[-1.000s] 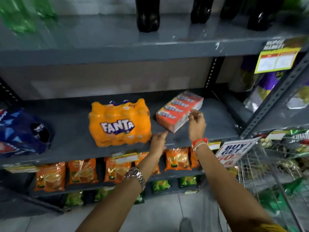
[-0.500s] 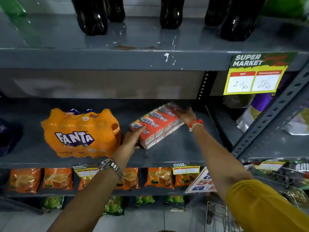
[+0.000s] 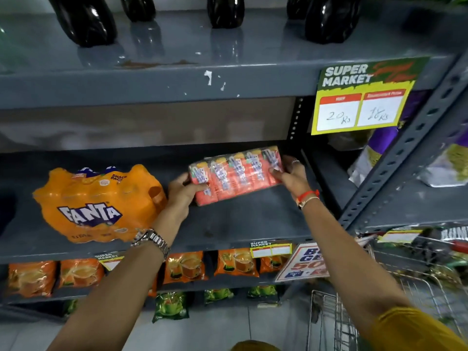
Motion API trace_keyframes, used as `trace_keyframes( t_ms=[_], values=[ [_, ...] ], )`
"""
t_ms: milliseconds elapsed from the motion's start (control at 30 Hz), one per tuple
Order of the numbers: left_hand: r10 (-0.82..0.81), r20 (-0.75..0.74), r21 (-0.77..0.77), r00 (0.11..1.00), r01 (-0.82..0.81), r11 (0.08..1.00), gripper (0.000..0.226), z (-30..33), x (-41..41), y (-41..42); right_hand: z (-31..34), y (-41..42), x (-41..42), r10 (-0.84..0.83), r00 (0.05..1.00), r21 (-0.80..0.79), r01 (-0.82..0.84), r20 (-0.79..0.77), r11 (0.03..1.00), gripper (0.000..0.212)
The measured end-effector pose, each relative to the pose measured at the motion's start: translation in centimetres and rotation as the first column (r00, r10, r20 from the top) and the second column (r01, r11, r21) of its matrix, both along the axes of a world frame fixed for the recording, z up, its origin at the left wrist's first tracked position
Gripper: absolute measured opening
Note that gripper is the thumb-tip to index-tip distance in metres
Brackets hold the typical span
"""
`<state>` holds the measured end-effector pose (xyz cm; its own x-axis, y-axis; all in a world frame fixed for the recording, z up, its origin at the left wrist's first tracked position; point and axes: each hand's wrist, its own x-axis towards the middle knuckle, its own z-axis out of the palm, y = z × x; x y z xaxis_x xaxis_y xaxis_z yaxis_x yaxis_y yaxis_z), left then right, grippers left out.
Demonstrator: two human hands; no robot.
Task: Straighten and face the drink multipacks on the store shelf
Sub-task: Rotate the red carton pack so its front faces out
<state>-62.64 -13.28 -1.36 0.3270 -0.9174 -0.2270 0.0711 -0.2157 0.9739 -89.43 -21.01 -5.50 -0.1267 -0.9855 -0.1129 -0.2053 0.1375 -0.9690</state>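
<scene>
A shrink-wrapped red-orange multipack of small drink cartons [image 3: 236,176] is held over the middle grey shelf [image 3: 240,224], its printed side turned towards me and slightly tilted. My left hand [image 3: 183,192] grips its left end and my right hand [image 3: 291,174] grips its right end. To the left, an orange Fanta bottle multipack [image 3: 93,203] stands on the same shelf with its logo facing out, a little askew. Whether the carton pack's lower edge touches the shelf is unclear.
Dark cola bottles [image 3: 83,19] stand on the upper shelf. A yellow price sign [image 3: 359,97] hangs at right beside a slotted upright [image 3: 410,148]. Orange tea pouches [image 3: 184,267] line the lower shelf. A wire trolley [image 3: 354,312] sits at lower right.
The carton multipack has been turned from lying diagonally to facing front and shifted right and back. Both hands now grip its ends. The camera has moved closer.
</scene>
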Motion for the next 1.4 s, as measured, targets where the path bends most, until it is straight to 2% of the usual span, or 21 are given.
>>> trace_keyframes(
  t_ms=[100,200,267,367,433,467,533,600,633,700,767,833,900,1000,1100,1167,1267,1333,1400],
  values=[
    [0.000,0.115,-0.151,0.993,0.017,0.988,0.057,-1.2,-0.8,1.1,2.2,4.8,0.5,-0.026,0.995,-0.011,0.027,0.097,1.000,0.066],
    [0.076,0.294,-0.248,0.953,-0.001,0.969,0.052,-3.1,-1.4,2.0,2.0,6.7,0.2,0.008,0.990,0.009,-0.009,0.143,1.000,0.068],
    [0.114,0.355,-0.274,0.928,-0.013,0.962,0.054,-3.9,-1.8,2.4,2.3,7.0,0.0,0.015,0.981,0.014,-0.018,0.195,1.000,0.067],
    [0.244,0.371,-0.326,0.896,-0.120,0.938,0.058,-4.1,-2.4,2.9,3.2,6.8,0.0,-0.041,0.951,0.014,0.039,0.307,0.999,0.074],
    [0.341,0.308,-0.371,0.888,-0.217,0.903,0.047,-3.6,-3.8,4.1,4.2,6.3,0.5,-0.049,0.942,0.031,0.041,0.332,0.999,0.053],
    [0.319,0.292,-0.379,0.902,-0.197,0.904,0.038,-3.4,-4.8,4.9,4.7,6.0,0.8,-0.049,0.939,0.053,0.033,0.341,0.998,0.038],
    [0.133,0.365,-0.347,0.921,0.002,0.938,0.032,-3.5,-7.0,6.4,4.8,5.1,1.1,-0.056,0.953,0.090,0.030,0.298,0.995,0.030],
    [-0.090,0.414,-0.262,0.906,0.214,0.941,0.056,-3.6,-8.9,6.9,4.6,4.5,1.2,-0.059,0.976,0.080,0.043,0.209,0.996,0.036],
    [-0.160,0.399,-0.215,0.903,0.262,0.941,0.072,-3.3,-9.5,6.8,4.3,4.4,1.0,-0.058,0.977,0.072,0.044,0.203,0.996,0.038],
    [-0.247,0.350,-0.114,0.903,0.303,0.946,0.094,-2.7,-10.4,6.3,3.8,4.8,0.6,-0.078,0.972,0.077,0.062,0.220,0.995,0.039],
    [-0.296,0.313,-0.049,0.902,0.327,0.944,0.100,-2.5,-10.6,5.5,3.4,5.8,0.1,-0.090,0.965,0.065,0.076,0.245,0.995,0.029],
    [-0.329,0.257,-0.032,0.908,0.349,0.937,0.091,-2.2,-10.1,4.5,3.0,7.4,0.3,-0.139,0.937,0.042,0.133,0.319,0.990,0.011],
    [-0.368,0.204,-0.008,0.907,0.378,0.926,0.074,-1.6,-9.1,3.3,2.3,9.5,1.7,-0.226,0.899,0.008,0.241,0.374,0.971,0.013],
    [-0.454,0.138,0.005,0.880,0.458,0.889,0.056,-0.6,-7.0,1.6,1.0,12.6,5.3,-0.377,0.871,-0.138,0.435,0.316,0.890,0.020],
    [-0.501,0.172,0.030,0.848,0.503,0.864,0.042,0.8,-5.8,0.6,-0.9,16.1,9.4,-0.369,0.872,-0.193,0.442,0.321,0.876,0.019],
    [-0.423,0.201,0.009,0.883,0.431,0.903,0.035,1.0,-4.9,0.1,-1.9,18.3,12.0,-0.264,0.921,-0.259,0.340,0.287,0.904,0.016],
    [-0.150,0.196,-0.071,0.969,0.167,0.983,0.028,0.3,-3.1,0.3,-2.2,19.5,14.3,0.035,0.994,-0.383,0.007,0.103,0.924,0.030],
    [0.060,0.191,-0.120,0.980,-0.037,0.992,0.028,-0.3,-2.1,1.4,-1.6,18.5,14.5,0.239,0.970,-0.362,-0.207,0.045,0.909,0.038],
    [0.215,0.168,-0.148,0.962,-0.191,0.970,0.028,-0.9,-1.4,3.2,-1.1,17.1,13.6,0.290,0.952,-0.319,-0.245,0.100,0.915,0.032]
  ],
)
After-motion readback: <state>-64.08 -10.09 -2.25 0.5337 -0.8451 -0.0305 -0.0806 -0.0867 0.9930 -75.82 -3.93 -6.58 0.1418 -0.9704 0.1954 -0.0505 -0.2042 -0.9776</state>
